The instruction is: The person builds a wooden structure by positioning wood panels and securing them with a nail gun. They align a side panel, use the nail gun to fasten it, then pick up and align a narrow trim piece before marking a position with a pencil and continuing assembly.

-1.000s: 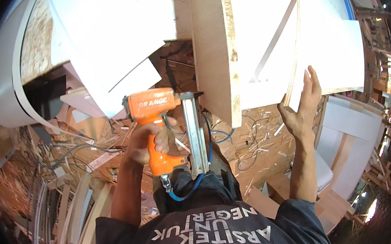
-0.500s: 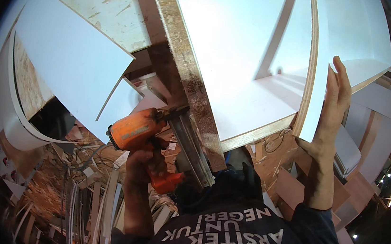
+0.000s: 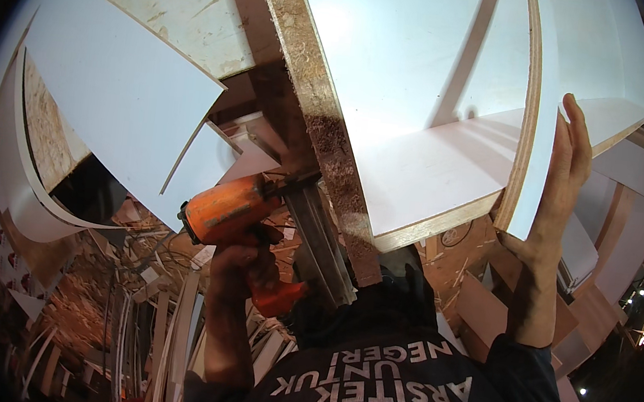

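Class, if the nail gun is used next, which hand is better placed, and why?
Left, probably: the left hand grips the orange nail gun, with its nose end near the rough-edged board. The right hand is open against the white panel, holding no tool.

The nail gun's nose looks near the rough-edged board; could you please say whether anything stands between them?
Nothing visible stands between the nail gun in the left hand and the board; whether they touch is unclear.

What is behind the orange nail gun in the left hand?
Past the nail gun in the left hand, a white board and scrap-littered floor show. Whatever lies directly behind its body and the hand is covered.
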Available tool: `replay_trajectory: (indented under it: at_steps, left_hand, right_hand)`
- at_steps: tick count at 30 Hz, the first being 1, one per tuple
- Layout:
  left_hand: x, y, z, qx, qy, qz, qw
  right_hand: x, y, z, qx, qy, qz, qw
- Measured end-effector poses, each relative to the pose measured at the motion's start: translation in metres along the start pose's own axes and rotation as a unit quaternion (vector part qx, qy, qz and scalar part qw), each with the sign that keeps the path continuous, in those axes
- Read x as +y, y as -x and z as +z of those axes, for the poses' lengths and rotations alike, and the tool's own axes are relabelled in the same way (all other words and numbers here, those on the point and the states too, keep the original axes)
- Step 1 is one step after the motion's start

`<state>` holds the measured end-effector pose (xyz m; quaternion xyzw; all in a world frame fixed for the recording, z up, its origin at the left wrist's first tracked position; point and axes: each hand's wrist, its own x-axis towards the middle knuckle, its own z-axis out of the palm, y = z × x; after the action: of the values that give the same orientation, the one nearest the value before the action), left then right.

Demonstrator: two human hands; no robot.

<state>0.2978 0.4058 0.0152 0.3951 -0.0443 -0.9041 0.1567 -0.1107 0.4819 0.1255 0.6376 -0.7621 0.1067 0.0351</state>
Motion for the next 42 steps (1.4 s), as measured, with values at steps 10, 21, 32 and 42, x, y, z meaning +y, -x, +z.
replay_trajectory:
  at_steps: [10,21,32,42]
  left_hand:
    - [-0.001,0.0,-0.003,-0.015,0.015,0.002,1.0]
    - [-0.021,-0.001,-0.014,-0.042,0.069,0.002,0.997]
    - [-0.012,0.003,-0.004,-0.084,0.063,-0.036,0.994]
    - [-0.004,0.015,0.013,-0.076,0.06,-0.027,0.995]
  right_hand:
    - [-0.009,-0.005,-0.007,-0.004,0.001,0.0,1.0]
    - [-0.003,-0.004,-0.005,0.0,0.008,-0.028,1.0]
    - [-0.017,-0.008,-0.007,-0.027,-0.012,-0.01,1.0]
    - [-0.012,-0.007,-0.007,-0.034,-0.001,-0.016,0.999]
